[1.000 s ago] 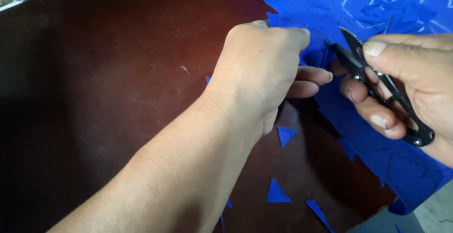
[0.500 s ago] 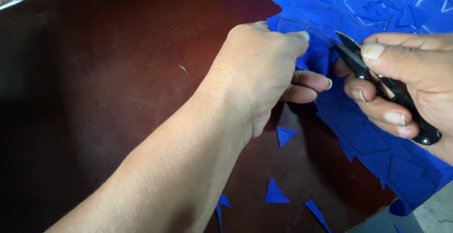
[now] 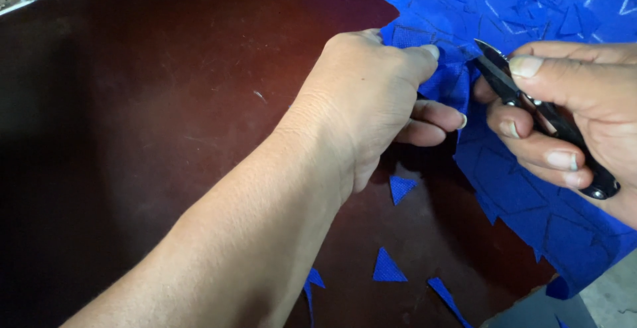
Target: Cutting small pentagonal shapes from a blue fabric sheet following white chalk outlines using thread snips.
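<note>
The left hand (image 3: 371, 99) pinched the edge of the blue fabric (image 3: 531, 188) between thumb and forefinger, its grip clenched on a small flap of the cloth, the other fingers curled beneath. Just beside that grip, on its far side from the forearm, the right hand (image 3: 577, 109) held a pair of black thread snips (image 3: 531, 102), its grip closed around the handles with the thumb pressed on top; the blade tips pointed at the pinched flap, very near it, though whether they touched the cloth could not be told. The fabric, stitched with a pattern of lines, spread from both grips away over the dark brown surface (image 3: 166, 102). Below the left grip, near the forearm, several small blue triangular scraps (image 3: 388, 266) lay loose on the surface, well apart from each other.
</note>
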